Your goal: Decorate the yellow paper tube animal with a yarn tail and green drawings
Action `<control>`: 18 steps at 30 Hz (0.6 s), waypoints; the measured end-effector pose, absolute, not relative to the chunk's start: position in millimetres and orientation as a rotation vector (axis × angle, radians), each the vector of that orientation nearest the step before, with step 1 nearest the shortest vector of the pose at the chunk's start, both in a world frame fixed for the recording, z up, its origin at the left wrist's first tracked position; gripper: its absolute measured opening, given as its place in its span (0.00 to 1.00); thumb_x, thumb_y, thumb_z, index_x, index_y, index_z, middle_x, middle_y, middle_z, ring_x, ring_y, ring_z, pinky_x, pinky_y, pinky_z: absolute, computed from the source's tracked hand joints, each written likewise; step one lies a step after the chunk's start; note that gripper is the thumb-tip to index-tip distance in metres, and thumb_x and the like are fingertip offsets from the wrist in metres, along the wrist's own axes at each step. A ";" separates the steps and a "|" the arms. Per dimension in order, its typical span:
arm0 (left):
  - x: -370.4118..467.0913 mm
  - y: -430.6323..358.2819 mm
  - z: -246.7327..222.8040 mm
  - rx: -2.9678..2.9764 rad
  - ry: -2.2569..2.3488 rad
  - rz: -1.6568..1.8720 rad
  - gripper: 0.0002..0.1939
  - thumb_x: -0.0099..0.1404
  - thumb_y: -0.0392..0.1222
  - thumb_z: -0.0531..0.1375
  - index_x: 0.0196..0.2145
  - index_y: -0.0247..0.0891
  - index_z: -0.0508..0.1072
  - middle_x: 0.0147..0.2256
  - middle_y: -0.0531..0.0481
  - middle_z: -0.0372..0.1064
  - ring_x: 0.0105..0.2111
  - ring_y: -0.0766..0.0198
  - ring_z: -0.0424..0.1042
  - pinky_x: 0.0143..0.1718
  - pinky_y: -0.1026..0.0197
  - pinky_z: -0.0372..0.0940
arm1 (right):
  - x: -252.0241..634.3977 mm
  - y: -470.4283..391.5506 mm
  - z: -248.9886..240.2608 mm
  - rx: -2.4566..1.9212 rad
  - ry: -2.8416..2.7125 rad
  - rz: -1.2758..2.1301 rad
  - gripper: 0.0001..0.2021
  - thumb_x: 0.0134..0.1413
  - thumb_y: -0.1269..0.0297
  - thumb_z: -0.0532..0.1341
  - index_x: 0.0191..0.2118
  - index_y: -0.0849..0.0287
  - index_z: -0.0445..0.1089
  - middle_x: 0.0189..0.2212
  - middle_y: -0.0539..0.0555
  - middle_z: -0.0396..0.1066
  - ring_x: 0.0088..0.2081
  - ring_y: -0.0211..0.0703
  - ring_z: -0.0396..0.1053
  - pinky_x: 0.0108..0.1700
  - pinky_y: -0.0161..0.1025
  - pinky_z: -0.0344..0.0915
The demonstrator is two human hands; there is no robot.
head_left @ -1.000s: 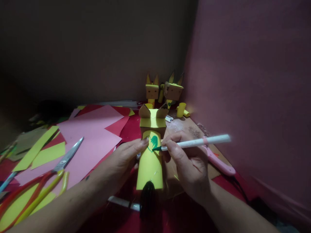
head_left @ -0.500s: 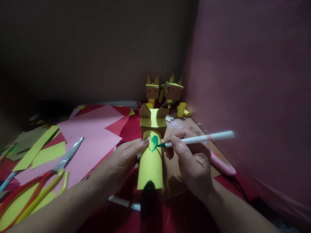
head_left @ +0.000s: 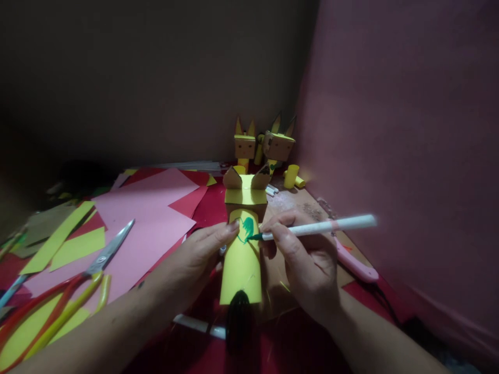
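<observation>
A yellow paper figure (head_left: 240, 270) with a cardboard head and two pointed ears lies in the middle, its tube body toward me. On the tube is a heart outline (head_left: 246, 229), partly coloured green. My left hand (head_left: 202, 252) holds the tube from the left, thumb on top beside the heart; its other fingers are mostly hidden. Pinched in my right hand (head_left: 307, 259) is a white marker (head_left: 331, 225), its green tip touching the heart's lower right part. A black strip hangs at the tube's near end.
Scissors (head_left: 103, 259) with red and yellow handles lie on pink paper (head_left: 152, 223) and yellow strips at left. Two similar figures (head_left: 244, 148) stand at the back near short yellow tubes (head_left: 290, 176). A pink tool (head_left: 356, 264) lies at right beside the pink wall.
The marker tip has moved slightly down and left on the heart, and the marker lies flatter. A little more green shows. My left hand and the figure have barely moved.
</observation>
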State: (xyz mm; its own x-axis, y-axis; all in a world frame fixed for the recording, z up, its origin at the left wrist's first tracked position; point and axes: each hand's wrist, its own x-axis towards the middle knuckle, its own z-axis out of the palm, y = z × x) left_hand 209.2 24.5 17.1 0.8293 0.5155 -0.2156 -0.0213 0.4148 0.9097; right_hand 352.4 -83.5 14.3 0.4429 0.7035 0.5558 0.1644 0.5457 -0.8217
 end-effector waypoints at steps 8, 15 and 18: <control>209.3 23.8 16.0 1.091 0.517 0.348 0.24 0.68 0.57 0.65 0.52 0.36 0.82 0.50 0.37 0.82 0.50 0.43 0.79 0.54 0.47 0.69 | 357.2 -80.6 19.5 -1.039 -1.051 0.381 0.10 0.69 0.62 0.62 0.33 0.55 0.73 0.27 0.47 0.68 0.29 0.38 0.66 0.31 0.38 0.62; 210.0 22.2 18.6 1.089 0.501 0.357 0.23 0.69 0.56 0.65 0.51 0.36 0.82 0.50 0.37 0.82 0.50 0.43 0.79 0.55 0.47 0.68 | 356.0 -80.8 20.6 -1.052 -1.100 0.353 0.11 0.69 0.63 0.61 0.32 0.56 0.72 0.27 0.48 0.67 0.29 0.38 0.66 0.32 0.39 0.62; 210.1 22.5 18.4 1.084 0.508 0.353 0.22 0.69 0.56 0.64 0.51 0.36 0.82 0.49 0.36 0.82 0.49 0.44 0.79 0.53 0.47 0.69 | 355.8 -80.5 18.4 -1.005 -1.117 0.381 0.10 0.69 0.61 0.62 0.34 0.55 0.73 0.27 0.47 0.67 0.29 0.38 0.66 0.32 0.39 0.62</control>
State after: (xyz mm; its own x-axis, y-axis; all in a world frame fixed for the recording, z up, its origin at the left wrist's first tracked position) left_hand 210.1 22.5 18.4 0.8323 0.5097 -0.2179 -0.0273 0.4304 0.9022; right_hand 355.8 -80.5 18.4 0.4324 0.7031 0.5645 0.2120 0.5292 -0.8216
